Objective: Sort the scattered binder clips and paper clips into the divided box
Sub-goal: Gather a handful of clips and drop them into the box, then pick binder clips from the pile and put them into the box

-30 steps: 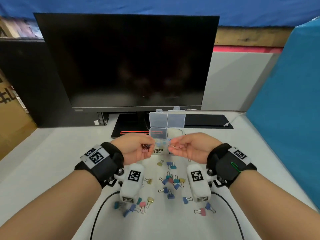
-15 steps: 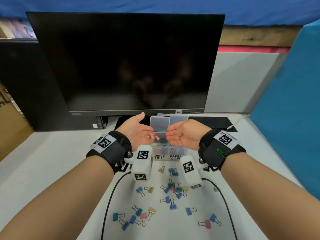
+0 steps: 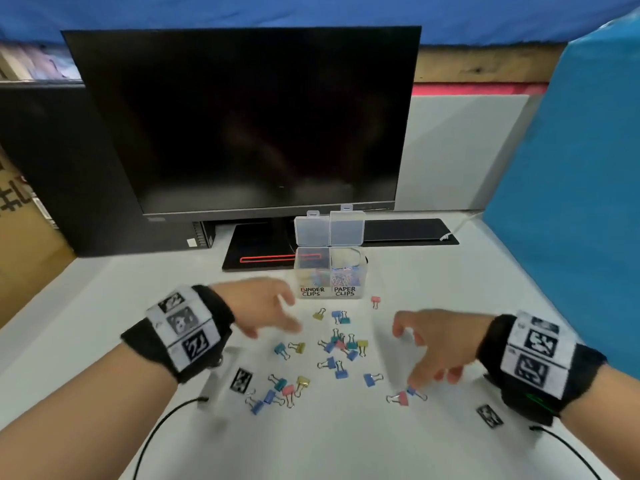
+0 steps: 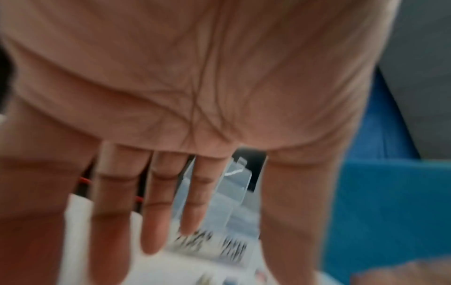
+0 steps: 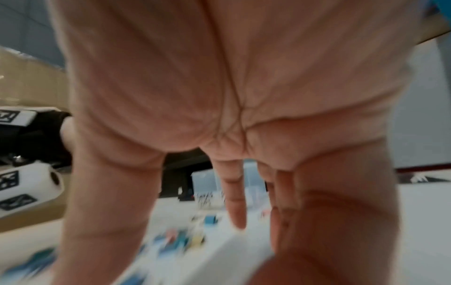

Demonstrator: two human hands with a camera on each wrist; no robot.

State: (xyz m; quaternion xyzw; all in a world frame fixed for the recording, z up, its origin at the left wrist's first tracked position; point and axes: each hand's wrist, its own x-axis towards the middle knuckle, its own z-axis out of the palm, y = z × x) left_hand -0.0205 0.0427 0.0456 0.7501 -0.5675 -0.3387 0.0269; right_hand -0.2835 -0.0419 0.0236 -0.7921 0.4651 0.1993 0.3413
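Note:
A clear divided box (image 3: 329, 271) stands open in front of the monitor, its two cells labelled BINDER CLIPS and PAPER CLIPS, each holding coloured clips. Several coloured binder clips (image 3: 341, 344) lie scattered on the white table in front of it. My left hand (image 3: 266, 311) hovers palm down left of the box, fingers spread and empty; the left wrist view shows its straight fingers (image 4: 156, 212) over the box (image 4: 229, 192). My right hand (image 3: 433, 348) is lowered palm down, fingers spread, its fingertips just above a blue clip (image 3: 412, 390) and a pink clip (image 3: 401, 398).
A large dark monitor (image 3: 249, 119) stands behind the box on a black base (image 3: 256, 258). A blue partition (image 3: 571, 202) walls the right side. Another group of clips (image 3: 284, 389) lies near my left wrist. One pink clip (image 3: 375, 301) sits right of the box.
Both hands turned from palm up at the box to palm down and dropped toward the table. The right hand moved back and right to the blue and pink clips.

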